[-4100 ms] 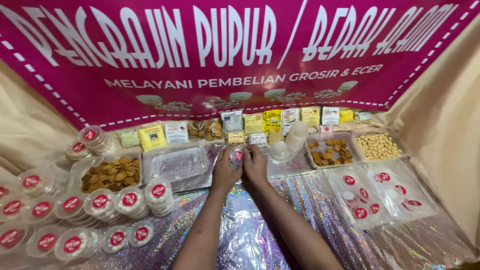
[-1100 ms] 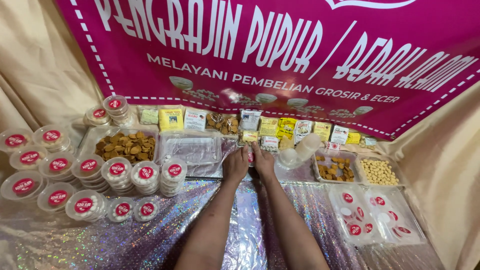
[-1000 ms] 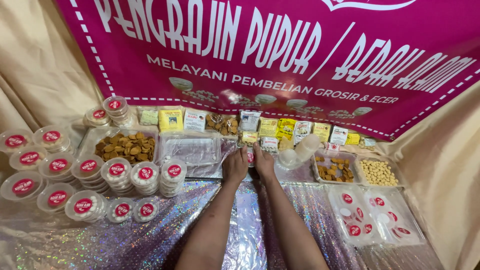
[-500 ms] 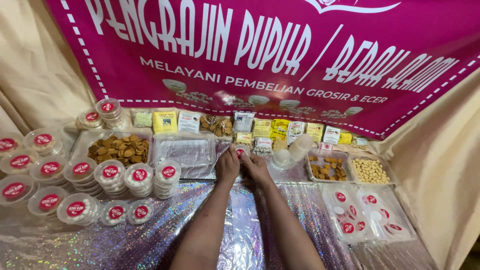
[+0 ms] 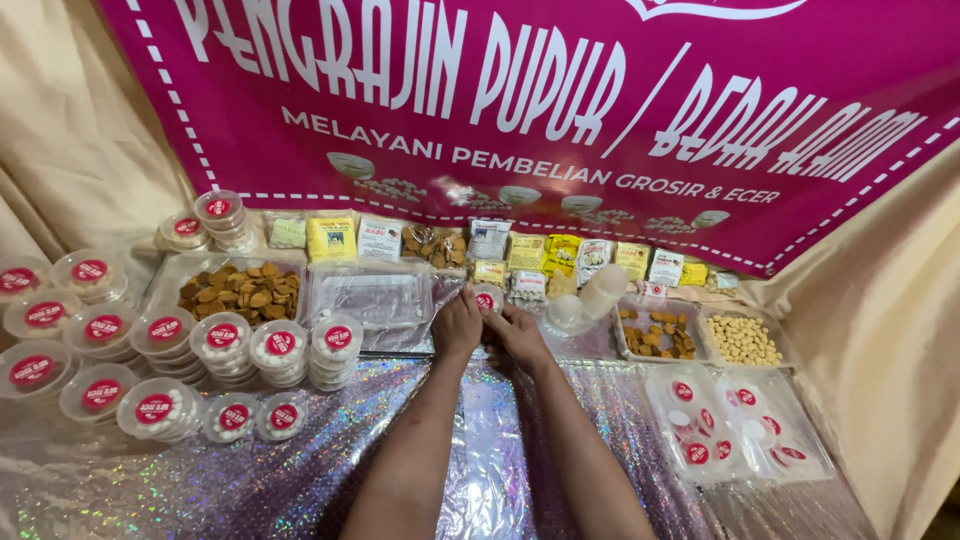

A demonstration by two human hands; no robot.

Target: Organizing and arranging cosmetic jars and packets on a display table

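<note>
Head view: your left hand (image 5: 458,325) and right hand (image 5: 518,332) met at a small round tub (image 5: 486,300) with a red label, both pinching it, just beyond your fingertips, right of the clear tray (image 5: 368,297).

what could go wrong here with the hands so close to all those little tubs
The hands, left and right, meet around a small red-labelled container in a crowded row. Pulling back, a wrist could nudge the tilted clear cups beside the right hand. The stacked round tubs near the left forearm look easy to topple. The glittery sheet looks slick, so things may slide.
</note>
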